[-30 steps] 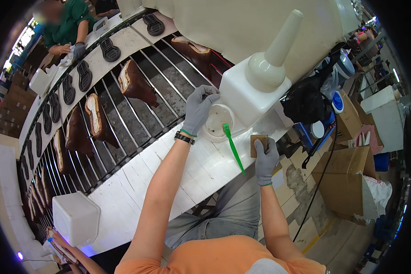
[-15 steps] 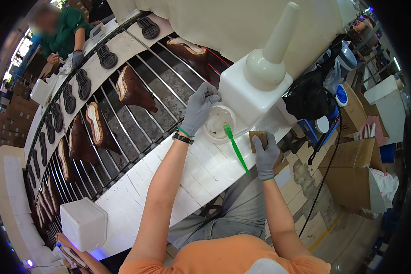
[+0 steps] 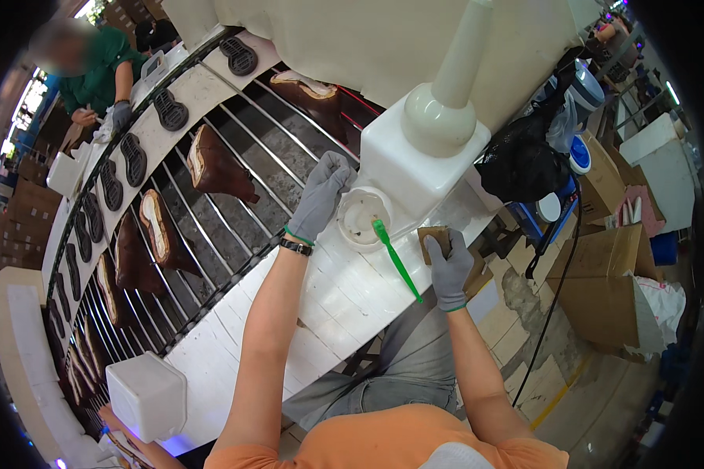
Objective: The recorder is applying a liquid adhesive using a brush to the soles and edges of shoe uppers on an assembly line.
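My left hand (image 3: 321,195), in a grey glove, hovers by the left rim of a round white dish (image 3: 344,233) on the white tabletop. Its fingers are curled together; anything inside them is hidden. A green brush (image 3: 399,263) leans on the dish's rim, its handle slanting toward me. Behind the dish stands a square white bottle (image 3: 407,148) with a long tapered spout. At the table's near right edge, my gloved right hand (image 3: 450,273) pinches a small flat brown block (image 3: 432,242), thumb on its face.
Left of the table, a rack of metal bars (image 3: 235,223) carries brown shoe uppers (image 3: 215,166). Black shoe soles (image 3: 170,110) line the white strip beyond, where a person in green (image 3: 102,66) works. A white container (image 3: 146,395) sits near left; a cardboard box (image 3: 594,289) is at right.
My left hand has drawn slightly left from the dish, its fingers more curled. My right hand still pinches the brown block. The whole view has shifted a little.
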